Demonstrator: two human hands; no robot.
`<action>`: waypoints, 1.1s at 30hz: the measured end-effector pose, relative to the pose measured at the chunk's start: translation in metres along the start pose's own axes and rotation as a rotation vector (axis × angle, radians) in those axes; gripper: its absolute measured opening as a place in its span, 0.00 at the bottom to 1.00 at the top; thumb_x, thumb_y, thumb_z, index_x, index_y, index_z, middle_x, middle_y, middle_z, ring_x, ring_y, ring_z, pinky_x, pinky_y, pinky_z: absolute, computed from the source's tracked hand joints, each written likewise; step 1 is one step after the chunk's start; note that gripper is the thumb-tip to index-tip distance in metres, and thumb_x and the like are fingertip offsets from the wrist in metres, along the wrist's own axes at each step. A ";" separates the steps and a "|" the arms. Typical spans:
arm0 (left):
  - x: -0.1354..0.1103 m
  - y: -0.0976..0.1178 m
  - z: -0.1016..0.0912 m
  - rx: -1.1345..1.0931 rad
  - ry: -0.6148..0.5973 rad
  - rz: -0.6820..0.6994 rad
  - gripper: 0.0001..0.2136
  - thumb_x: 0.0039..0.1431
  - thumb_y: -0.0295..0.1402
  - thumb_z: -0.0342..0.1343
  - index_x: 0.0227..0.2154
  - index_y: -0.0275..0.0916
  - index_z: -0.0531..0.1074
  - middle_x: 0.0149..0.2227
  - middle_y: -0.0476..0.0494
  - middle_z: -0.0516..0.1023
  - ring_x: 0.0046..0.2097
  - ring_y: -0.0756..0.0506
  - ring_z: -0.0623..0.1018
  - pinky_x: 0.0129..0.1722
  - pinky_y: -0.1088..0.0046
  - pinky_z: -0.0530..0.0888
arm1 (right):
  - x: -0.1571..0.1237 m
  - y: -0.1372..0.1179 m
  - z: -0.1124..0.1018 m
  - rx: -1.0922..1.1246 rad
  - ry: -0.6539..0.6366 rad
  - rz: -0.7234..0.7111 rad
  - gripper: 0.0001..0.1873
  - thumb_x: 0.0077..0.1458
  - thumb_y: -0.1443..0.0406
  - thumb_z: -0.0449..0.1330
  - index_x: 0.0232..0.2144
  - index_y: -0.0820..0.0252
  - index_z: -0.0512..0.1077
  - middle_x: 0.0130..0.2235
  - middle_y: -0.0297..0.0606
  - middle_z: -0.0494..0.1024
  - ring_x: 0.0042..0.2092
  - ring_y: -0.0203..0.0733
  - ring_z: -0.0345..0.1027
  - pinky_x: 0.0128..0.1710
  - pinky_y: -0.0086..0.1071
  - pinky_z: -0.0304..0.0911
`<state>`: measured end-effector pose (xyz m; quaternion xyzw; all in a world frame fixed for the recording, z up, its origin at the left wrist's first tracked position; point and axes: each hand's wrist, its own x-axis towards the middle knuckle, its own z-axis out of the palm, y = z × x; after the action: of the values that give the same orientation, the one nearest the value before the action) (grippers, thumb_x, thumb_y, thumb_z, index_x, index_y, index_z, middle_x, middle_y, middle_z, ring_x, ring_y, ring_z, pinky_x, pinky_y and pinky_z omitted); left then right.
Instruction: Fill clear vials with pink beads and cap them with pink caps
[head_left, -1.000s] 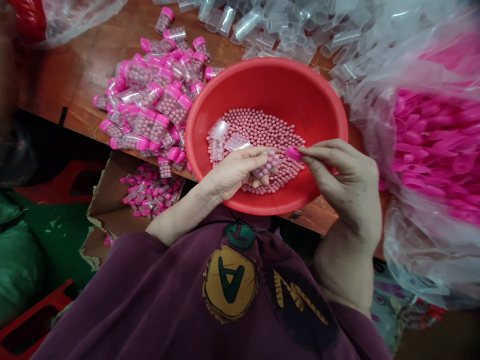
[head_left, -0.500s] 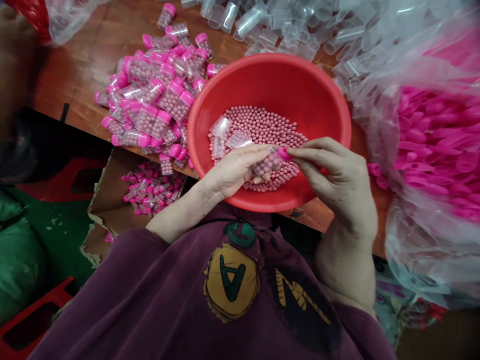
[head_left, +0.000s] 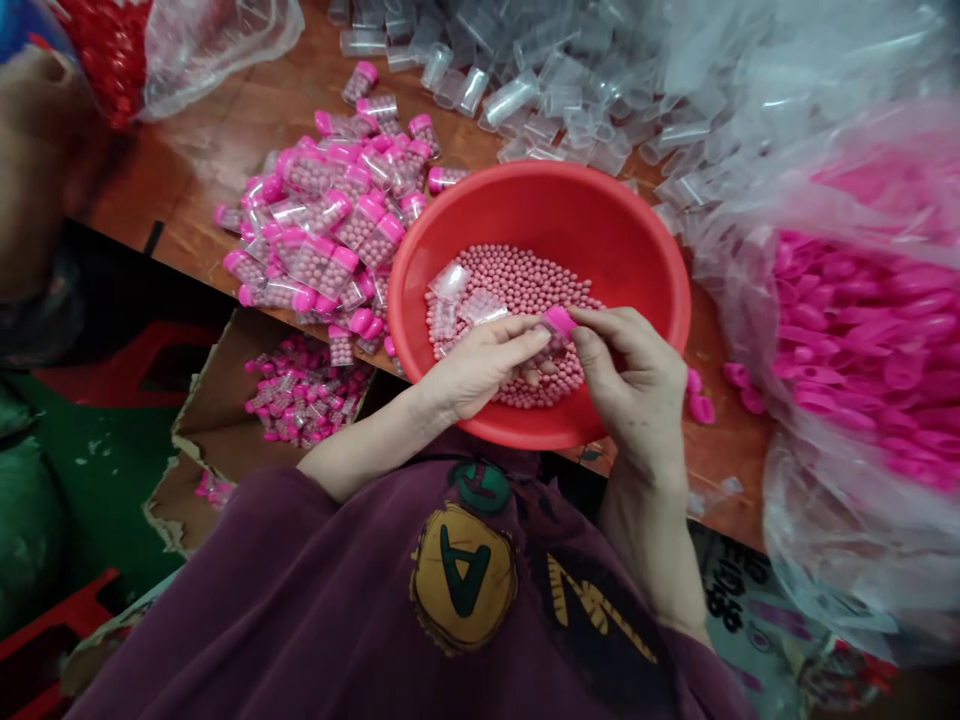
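Observation:
Over the near side of a red bowl [head_left: 600, 210] of small pink beads [head_left: 525, 280], my left hand [head_left: 480, 365] is closed round a clear vial filled with beads, mostly hidden by the fingers. My right hand [head_left: 630, 375] pinches a pink cap [head_left: 559, 322] against the vial's mouth, thumb and forefinger on it. Two clear empty vials [head_left: 457, 290] lie on the beads in the bowl.
A heap of filled pink-capped vials [head_left: 330, 230] lies left of the bowl on the wooden table [head_left: 217, 150]. Empty clear vials [head_left: 555, 90] are piled behind. A plastic bag of pink caps [head_left: 862, 330] sits right. A cardboard box [head_left: 225, 400] with filled vials stands below the table edge.
My right hand has brought the pink cap leftward onto the vial held in my left hand. The view has shifted, so the bowl sits lower in the picture.

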<state>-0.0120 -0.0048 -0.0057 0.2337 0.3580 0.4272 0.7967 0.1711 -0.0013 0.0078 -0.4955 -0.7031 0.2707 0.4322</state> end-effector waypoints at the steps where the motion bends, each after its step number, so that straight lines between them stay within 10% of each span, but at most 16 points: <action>1: 0.000 0.000 0.000 0.003 0.007 0.010 0.13 0.67 0.42 0.72 0.46 0.38 0.85 0.42 0.43 0.85 0.40 0.50 0.81 0.37 0.75 0.73 | 0.000 0.000 0.000 -0.011 -0.001 0.001 0.11 0.73 0.61 0.65 0.52 0.49 0.86 0.44 0.38 0.87 0.44 0.45 0.82 0.46 0.42 0.79; 12: -0.007 -0.008 0.017 0.041 0.124 0.231 0.10 0.69 0.38 0.70 0.46 0.38 0.83 0.34 0.51 0.79 0.33 0.54 0.76 0.35 0.78 0.75 | -0.011 -0.014 0.005 -0.123 0.013 -0.142 0.13 0.75 0.63 0.61 0.55 0.49 0.84 0.48 0.41 0.85 0.47 0.45 0.82 0.49 0.43 0.81; 18: -0.011 0.008 0.013 0.063 0.072 0.174 0.19 0.57 0.47 0.79 0.40 0.39 0.83 0.30 0.52 0.76 0.32 0.53 0.73 0.34 0.76 0.73 | -0.017 -0.007 -0.014 0.051 -0.157 0.019 0.24 0.73 0.61 0.63 0.68 0.43 0.77 0.58 0.43 0.82 0.58 0.51 0.80 0.58 0.52 0.81; 22: -0.013 0.010 0.008 0.157 0.050 0.172 0.19 0.56 0.47 0.79 0.41 0.39 0.85 0.31 0.52 0.78 0.32 0.53 0.73 0.35 0.76 0.73 | -0.011 0.002 -0.015 0.312 -0.007 0.137 0.27 0.65 0.58 0.74 0.63 0.40 0.76 0.52 0.36 0.83 0.47 0.45 0.81 0.50 0.45 0.83; 26: -0.011 0.002 0.010 0.174 0.085 0.209 0.18 0.55 0.44 0.80 0.41 0.38 0.85 0.34 0.50 0.81 0.34 0.53 0.74 0.37 0.75 0.75 | -0.011 -0.004 -0.002 0.084 0.008 0.079 0.09 0.72 0.59 0.66 0.51 0.48 0.81 0.48 0.40 0.84 0.49 0.48 0.81 0.53 0.48 0.82; 33: -0.002 -0.005 0.014 0.127 0.200 0.134 0.16 0.59 0.42 0.77 0.43 0.37 0.85 0.37 0.48 0.84 0.34 0.52 0.79 0.37 0.75 0.78 | -0.025 -0.003 0.020 -0.406 -0.109 -0.133 0.39 0.64 0.58 0.67 0.72 0.60 0.63 0.64 0.58 0.77 0.66 0.65 0.73 0.64 0.63 0.73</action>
<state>0.0003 -0.0103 0.0007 0.2634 0.4455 0.4769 0.7105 0.1555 -0.0242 -0.0081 -0.5095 -0.7967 0.1209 0.3018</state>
